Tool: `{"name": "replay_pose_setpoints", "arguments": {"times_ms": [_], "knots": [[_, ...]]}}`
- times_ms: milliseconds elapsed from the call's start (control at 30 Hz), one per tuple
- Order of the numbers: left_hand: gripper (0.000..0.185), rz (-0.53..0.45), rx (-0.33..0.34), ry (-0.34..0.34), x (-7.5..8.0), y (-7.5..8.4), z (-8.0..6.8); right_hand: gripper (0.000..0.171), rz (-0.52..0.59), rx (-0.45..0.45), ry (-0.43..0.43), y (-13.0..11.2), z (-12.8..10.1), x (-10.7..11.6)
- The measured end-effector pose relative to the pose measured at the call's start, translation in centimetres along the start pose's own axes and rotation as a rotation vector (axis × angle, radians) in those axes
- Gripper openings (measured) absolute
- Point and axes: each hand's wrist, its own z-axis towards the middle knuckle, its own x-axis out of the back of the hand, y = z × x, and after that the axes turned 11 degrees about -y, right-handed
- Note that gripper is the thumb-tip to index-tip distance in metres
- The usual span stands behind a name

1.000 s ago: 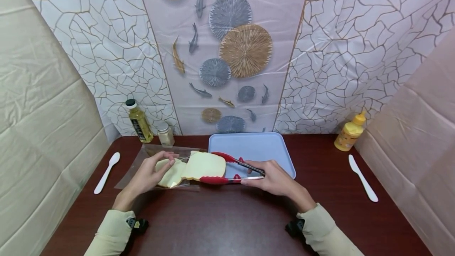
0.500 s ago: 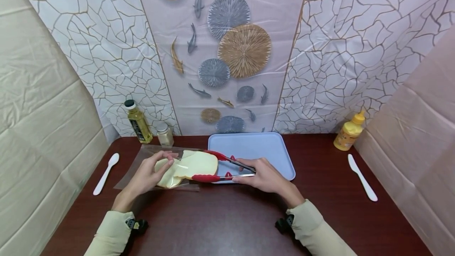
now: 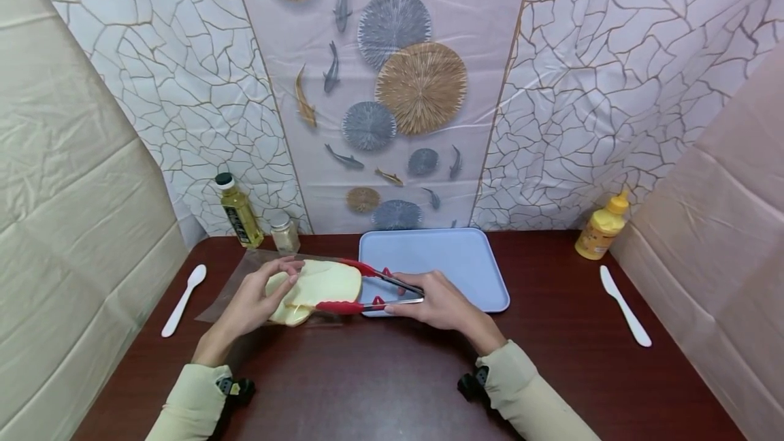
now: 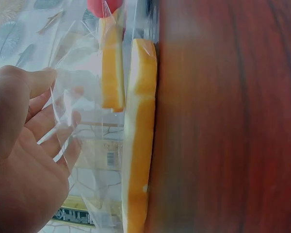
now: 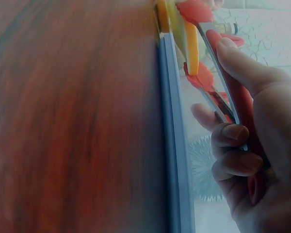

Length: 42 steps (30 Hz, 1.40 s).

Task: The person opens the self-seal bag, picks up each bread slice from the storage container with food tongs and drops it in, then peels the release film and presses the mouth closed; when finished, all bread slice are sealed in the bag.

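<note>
Holding the red tongs (image 3: pixel 367 288) in the right hand (image 3: pixel 437 305), with fingers and thumb curled around the metal arms, I am gripping one slice of bread (image 3: pixel 324 282) between the red tips. The left hand (image 3: pixel 254 301) is pinching the upper film of the clear plastic bag (image 3: pixel 245 271) and is keeping its mouth open; in the left wrist view the fingers (image 4: pixel 58 141) are lying against this film. A second slice (image 3: pixel 283 310) is lying flat inside the bag on the brown table (image 3: pixel 380 386), partly under the gripped slice. I am judging that the step in hand is the moving of a slice through the mouth of the bag, and the slice is now standing over the bag, left of the blue tray (image 3: pixel 441 260). The next move is calling for a steady squeeze on the tongs, because soft bread is bending easily, and for the left hand to keep the film away from the slice. Compared with one second ago, the tongs and the slice are lying further to the left, deeper over the bag, and the right hand has followed them away from the tray, while the left hand is staying almost in the same place.
</note>
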Motion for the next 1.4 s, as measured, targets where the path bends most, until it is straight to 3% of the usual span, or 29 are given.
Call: {"name": "replay_pose_setpoints", "arguments": {"times_ms": [233,667,1100,1400], "knots": [[0.008,-0.027,-0.018,-0.005,0.1,0.1,0.1,0.079,0.009,-0.038,-0.005,1.0,-0.5,0.4],[0.003,-0.028,0.064,-0.033,0.1,0.2,-0.1,0.081,0.018,-0.028,0.013,0.9,-0.3,0.0],[0.004,-0.046,0.037,-0.027,0.0,-0.1,-0.1,0.078,0.103,-0.037,-0.004,0.9,-0.3,0.1],[0.006,-0.007,0.065,-0.113,-0.1,-0.4,-0.2,0.079,0.053,-0.057,-0.026,1.5,-0.5,0.3]]}}
